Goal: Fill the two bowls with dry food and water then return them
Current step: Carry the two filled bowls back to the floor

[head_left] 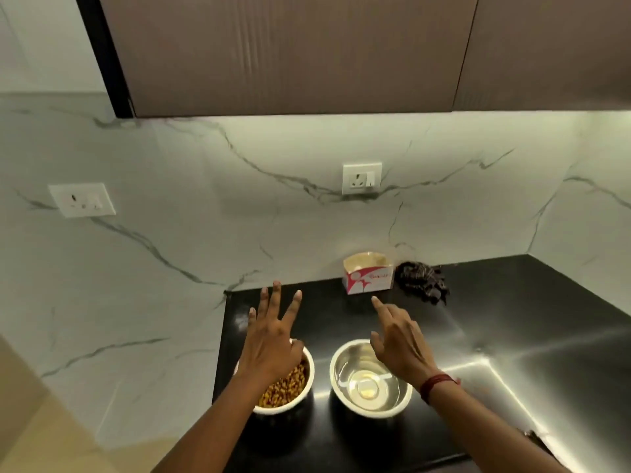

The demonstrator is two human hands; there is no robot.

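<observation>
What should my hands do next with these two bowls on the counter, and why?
Probably lower both hands and grip the bowls to carry them back. The left hand hovers open over the steel bowl of dry food, the right hand open over the other steel bowl, which seems to hold clear water, though that is hard to tell. Neither is held yet.

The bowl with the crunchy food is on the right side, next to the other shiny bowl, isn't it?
Not quite. The head view shows the bowl with the crunchy food on the left side, partly under the left hand. It does sit next to the other shiny bowl, which is the one on the right.
</observation>
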